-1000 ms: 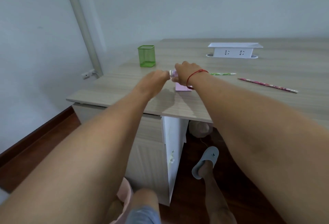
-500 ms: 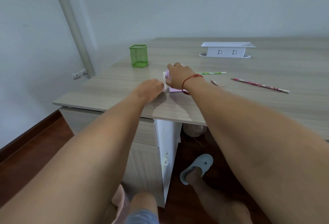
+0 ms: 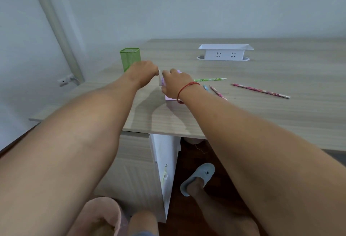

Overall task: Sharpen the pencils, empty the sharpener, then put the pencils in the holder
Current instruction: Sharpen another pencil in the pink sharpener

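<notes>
A pink and purple sharpener (image 3: 162, 81) stands on the wooden desk (image 3: 262, 115), its pink base (image 3: 170, 98) showing under my wrist. My right hand (image 3: 175, 84) grips its body from above and hides most of it. My left hand (image 3: 144, 73), fingers curled, holds the white part at the sharpener's left end. To the right, a green pencil (image 3: 210, 79), a short pink pencil (image 3: 217, 92) and a longer pink pencil (image 3: 260, 91) lie flat. A blue tip (image 3: 205, 87) peeks out beside my right wrist. The green mesh holder (image 3: 130, 58) stands behind my left hand.
A white socket box (image 3: 225, 52) sits at the back of the desk. Below the desk edge stands a white cabinet (image 3: 164, 170). My slippered foot (image 3: 198, 178) rests on the dark floor, and a pink bin (image 3: 101, 215) sits near the bottom edge.
My left hand dropped low beside the sharpener half a second ago and has now risen to its upper left end. My right hand has kept its hold on the body.
</notes>
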### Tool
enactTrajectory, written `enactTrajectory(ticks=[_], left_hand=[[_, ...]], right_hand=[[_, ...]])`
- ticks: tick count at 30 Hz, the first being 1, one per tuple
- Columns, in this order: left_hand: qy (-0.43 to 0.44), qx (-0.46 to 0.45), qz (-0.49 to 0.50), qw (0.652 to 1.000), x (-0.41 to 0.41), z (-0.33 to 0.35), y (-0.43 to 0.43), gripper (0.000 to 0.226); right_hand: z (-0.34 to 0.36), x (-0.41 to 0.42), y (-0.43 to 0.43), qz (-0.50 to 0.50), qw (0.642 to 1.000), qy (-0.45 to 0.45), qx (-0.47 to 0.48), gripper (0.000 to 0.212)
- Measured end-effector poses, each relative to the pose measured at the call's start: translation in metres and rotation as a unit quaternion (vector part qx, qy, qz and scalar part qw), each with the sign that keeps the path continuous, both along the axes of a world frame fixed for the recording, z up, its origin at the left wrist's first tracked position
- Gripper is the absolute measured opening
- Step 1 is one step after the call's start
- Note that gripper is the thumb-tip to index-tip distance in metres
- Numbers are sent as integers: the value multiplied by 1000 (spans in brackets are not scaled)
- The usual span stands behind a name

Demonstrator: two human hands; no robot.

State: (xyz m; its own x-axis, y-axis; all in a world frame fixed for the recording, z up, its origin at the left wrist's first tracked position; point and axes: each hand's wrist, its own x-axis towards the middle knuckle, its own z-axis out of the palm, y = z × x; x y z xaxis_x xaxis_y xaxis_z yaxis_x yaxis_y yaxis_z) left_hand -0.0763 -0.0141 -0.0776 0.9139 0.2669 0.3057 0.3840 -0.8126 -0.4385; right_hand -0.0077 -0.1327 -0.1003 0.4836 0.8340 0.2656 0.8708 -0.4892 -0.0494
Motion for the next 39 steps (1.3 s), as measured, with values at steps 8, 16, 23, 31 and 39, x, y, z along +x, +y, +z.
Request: enactTrajectory(ticks=[8,16,23,31,39], left_hand=[[-87,-80,-14,993,-27,6,-30,28],[-108,-103,-57,987,-48,-32,-36,15],[-30,-103,16,994,-39,-56,-42,25],[11,-73,-2,997,-19,-67,-19,28],[11,-103,9,995,0,-30,-2,30]], right_hand=[[16,-3,-5,-2,999,-8,-34,39],[14,-7,-6,-11,1000,-5,-23,43],[10,0,-3,3,1000,-14,-28,42],[-6,4,3,14,1000,-20,14,43],[-12,5,0,13,998,-51,33,42]])
